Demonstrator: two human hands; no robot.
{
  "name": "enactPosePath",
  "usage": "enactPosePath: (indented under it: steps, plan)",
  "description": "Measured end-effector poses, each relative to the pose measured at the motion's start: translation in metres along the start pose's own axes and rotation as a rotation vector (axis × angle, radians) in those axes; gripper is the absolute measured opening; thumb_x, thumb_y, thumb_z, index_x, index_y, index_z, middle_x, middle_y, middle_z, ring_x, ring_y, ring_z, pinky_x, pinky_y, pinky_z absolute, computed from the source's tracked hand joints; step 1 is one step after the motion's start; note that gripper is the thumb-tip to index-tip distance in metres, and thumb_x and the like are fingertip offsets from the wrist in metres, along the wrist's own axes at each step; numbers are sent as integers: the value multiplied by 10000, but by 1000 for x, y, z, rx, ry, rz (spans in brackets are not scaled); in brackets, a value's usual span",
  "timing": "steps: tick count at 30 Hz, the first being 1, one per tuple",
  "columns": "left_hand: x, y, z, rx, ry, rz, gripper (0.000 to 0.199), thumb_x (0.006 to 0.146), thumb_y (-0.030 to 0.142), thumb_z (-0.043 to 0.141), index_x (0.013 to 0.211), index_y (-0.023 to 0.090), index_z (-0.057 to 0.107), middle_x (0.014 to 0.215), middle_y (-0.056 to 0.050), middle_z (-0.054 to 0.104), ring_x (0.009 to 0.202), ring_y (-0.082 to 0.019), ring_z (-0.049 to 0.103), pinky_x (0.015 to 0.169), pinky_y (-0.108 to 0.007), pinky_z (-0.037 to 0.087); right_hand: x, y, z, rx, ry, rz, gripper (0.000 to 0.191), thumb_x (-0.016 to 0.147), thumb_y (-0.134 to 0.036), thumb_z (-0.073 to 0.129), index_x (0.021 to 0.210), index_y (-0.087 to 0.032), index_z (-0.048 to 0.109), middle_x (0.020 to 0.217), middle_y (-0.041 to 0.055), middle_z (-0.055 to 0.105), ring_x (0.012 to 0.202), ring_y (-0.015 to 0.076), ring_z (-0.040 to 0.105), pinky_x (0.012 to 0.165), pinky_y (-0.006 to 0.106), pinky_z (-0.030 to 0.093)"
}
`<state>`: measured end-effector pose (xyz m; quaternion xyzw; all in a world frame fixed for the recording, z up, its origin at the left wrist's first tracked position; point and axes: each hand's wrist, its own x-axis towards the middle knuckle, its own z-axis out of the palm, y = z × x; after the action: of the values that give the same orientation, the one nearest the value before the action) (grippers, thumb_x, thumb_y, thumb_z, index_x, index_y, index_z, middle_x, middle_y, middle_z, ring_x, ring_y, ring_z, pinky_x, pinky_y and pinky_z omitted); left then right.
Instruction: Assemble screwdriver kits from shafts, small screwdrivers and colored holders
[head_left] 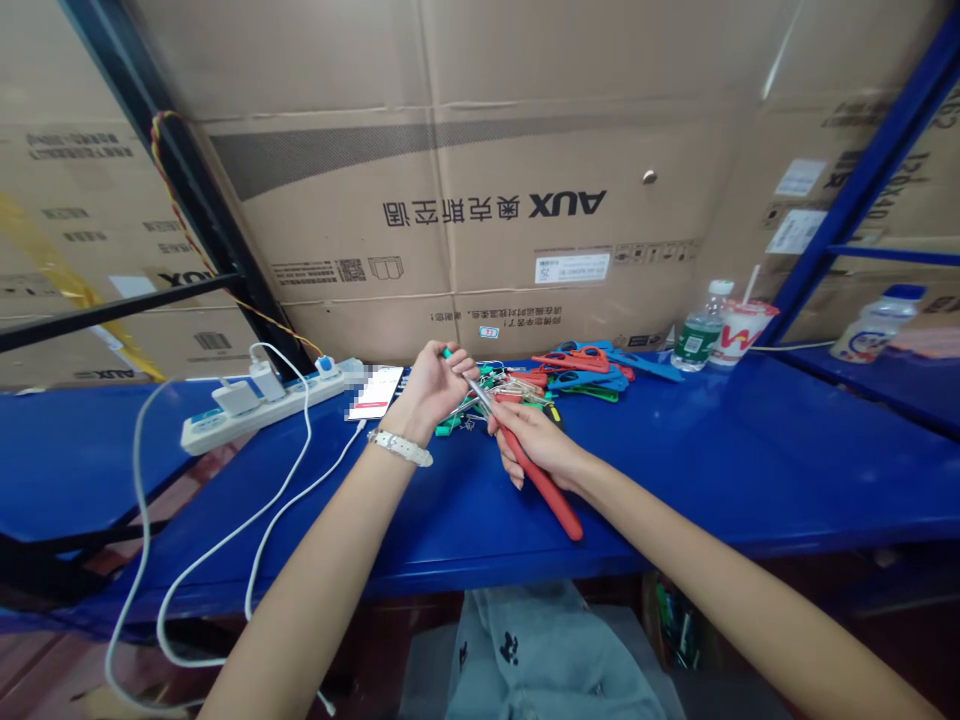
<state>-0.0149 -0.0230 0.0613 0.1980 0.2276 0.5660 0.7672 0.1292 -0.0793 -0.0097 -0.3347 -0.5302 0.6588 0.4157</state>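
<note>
A small green-tipped piece [448, 352] is pinched in the curled fingers of the left hand [442, 378]. A red-handled tool [541, 484] is gripped in the closed right hand [534, 438], its metal end pointed at the left hand. Just beyond, a pile of small metal and green pieces [517, 388] is spread on the blue table [660, 470]. To the left, a white power strip [281, 405] is seen; to the right, a green-labelled bottle [699, 335] is stood beside a lidded cup [740, 335].
</note>
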Motion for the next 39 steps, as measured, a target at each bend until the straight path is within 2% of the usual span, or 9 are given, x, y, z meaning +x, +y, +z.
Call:
enactPosePath:
  steps: [5, 9, 15, 19, 23, 26, 31, 35, 39]
  plan:
    - [3, 1, -3, -3, -35, 52, 331, 992, 148, 299, 686, 196, 417, 517, 58, 290, 416, -96, 334, 465, -213, 370, 0, 1, -1, -14, -1, -9, 473, 825, -665, 666, 827, -224, 493, 430, -110, 454, 310, 103, 437, 315, 240, 467]
    - [6, -5, -12, -31, -77, -63, 323, 1013, 251, 338, 727, 182, 471, 546, 37, 390, 452, -105, 423, 530, -248, 462, 2, 3, -4, -22, 23, -7, 490, 806, -677, 674, 819, -224, 490, 433, -109, 456, 310, 103, 438, 309, 244, 471]
    - [9, -6, -14, -158, -74, -75, 391, 1002, 277, 365, 623, 225, 285, 488, 86, 234, 373, -72, 289, 474, -222, 399, 2, 2, 0, -36, 23, -21, 521, 790, -715, 664, 814, -231, 470, 425, -109, 460, 304, 112, 450, 303, 247, 471]
    - [10, 5, -8, -104, -59, -27, 405, 1019, 270, 357, 620, 214, 312, 500, 78, 267, 398, -72, 332, 528, -221, 428, -1, 2, 3, -35, 31, -8, 537, 785, -736, 652, 812, -232, 468, 425, -113, 457, 298, 112, 448, 295, 246, 464]
    - [18, 24, -13, 208, 29, 163, 481, 1055, 417, 335, 628, 204, 392, 604, 0, 484, 565, -122, 527, 649, -264, 479, -7, -3, -1, -27, 38, 28, 510, 801, -706, 660, 822, -226, 490, 451, -111, 461, 307, 111, 459, 306, 256, 475]
    - [27, 34, -31, 622, 77, 328, 507, 1023, 536, 401, 640, 208, 444, 681, -28, 541, 628, -157, 532, 660, -287, 451, -8, -14, -15, -32, 73, 35, 471, 821, -666, 666, 846, -221, 516, 464, -104, 478, 321, 118, 474, 325, 270, 491]
    - [30, 33, -70, 1406, -19, 594, 247, 908, 422, 656, 779, 216, 619, 754, -9, 536, 711, -197, 501, 719, -311, 424, 14, -40, -45, -128, 118, 2, 374, 887, -587, 618, 868, -222, 540, 426, -87, 479, 328, 142, 486, 354, 279, 482]
    - [30, 29, -89, 1524, -106, 626, 119, 820, 299, 737, 907, 218, 738, 918, -59, 604, 853, -238, 558, 794, -325, 435, 43, -56, -53, -214, 69, -16, 280, 935, -487, 560, 864, -215, 568, 418, -49, 522, 340, 159, 511, 370, 283, 471]
    - [32, 29, -97, 1460, -93, 623, 228, 746, 152, 773, 958, 235, 767, 983, -82, 678, 959, -273, 572, 908, -353, 419, 63, -63, -51, -216, 32, -18, 275, 930, -482, 573, 828, -226, 561, 412, -46, 514, 336, 158, 493, 367, 297, 481]
